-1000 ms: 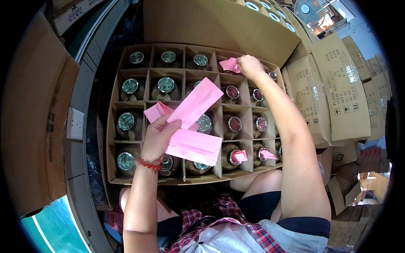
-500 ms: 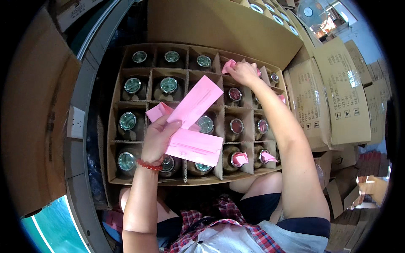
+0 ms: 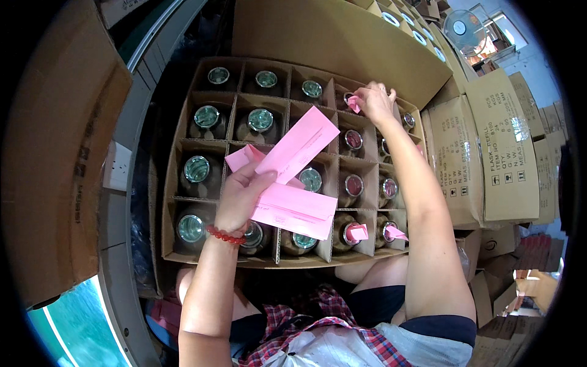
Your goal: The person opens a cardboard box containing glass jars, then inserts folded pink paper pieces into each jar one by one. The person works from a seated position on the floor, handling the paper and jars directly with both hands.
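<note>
A divided cardboard carton [image 3: 227,259] before me holds rows of glass bottles with round mouths, such as one bottle [image 3: 207,116] at the left. My left hand [image 3: 239,194] is closed on several pink paper slips [image 3: 301,147], fanned out above the middle cells. At the far right row, my right hand [image 3: 375,103] pinches a folded pink slip [image 3: 354,104] at the mouth of a bottle. Pink paper sticks out of two near-right bottles, one slip [image 3: 358,232] beside another slip [image 3: 396,233]. Reddish-pink shows inside other bottles in the right columns.
Behind the carton stands a tall cardboard flap [image 3: 336,46], with another carton of white-rimmed bottles [image 3: 391,19] beyond. Stacked sealed cartons [image 3: 502,153] rise at the right near a fan [image 3: 463,29]. A large brown box [image 3: 67,165] stands at the left.
My right hand has brought the pink slip from beside the far bottle to its mouth, and the slip looks more tightly bunched. The whole view has shifted slightly; my left hand keeps its slips.
</note>
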Demonstrator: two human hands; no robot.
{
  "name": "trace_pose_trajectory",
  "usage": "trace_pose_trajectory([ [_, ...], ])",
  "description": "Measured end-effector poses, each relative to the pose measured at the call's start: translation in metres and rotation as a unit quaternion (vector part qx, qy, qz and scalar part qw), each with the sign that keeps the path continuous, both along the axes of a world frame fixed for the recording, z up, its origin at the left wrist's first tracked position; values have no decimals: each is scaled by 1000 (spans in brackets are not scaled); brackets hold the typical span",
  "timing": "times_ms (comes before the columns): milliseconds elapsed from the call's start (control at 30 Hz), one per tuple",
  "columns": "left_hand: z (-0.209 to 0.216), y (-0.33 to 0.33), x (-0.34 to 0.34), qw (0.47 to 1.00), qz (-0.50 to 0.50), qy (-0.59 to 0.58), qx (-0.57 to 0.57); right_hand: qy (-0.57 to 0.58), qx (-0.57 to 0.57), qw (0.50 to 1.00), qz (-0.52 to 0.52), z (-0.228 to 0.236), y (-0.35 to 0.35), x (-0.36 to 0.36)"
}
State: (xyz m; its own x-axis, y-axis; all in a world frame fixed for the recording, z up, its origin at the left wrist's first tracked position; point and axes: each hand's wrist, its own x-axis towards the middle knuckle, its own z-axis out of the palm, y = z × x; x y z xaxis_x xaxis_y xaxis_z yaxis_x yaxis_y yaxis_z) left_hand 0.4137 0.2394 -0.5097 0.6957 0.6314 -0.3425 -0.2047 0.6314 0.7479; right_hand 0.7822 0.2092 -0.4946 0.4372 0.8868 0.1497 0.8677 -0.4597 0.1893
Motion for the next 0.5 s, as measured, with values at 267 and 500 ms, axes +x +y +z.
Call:
trace_pose_trajectory([
  [267, -8, 0, 1, 1000, 7, 9, 1, -37, -94, 995, -19, -19, 32, 2],
  [500, 0, -2, 5, 1000, 9, -1, -5, 102, -44, 994, 14, -27, -2, -5],
])
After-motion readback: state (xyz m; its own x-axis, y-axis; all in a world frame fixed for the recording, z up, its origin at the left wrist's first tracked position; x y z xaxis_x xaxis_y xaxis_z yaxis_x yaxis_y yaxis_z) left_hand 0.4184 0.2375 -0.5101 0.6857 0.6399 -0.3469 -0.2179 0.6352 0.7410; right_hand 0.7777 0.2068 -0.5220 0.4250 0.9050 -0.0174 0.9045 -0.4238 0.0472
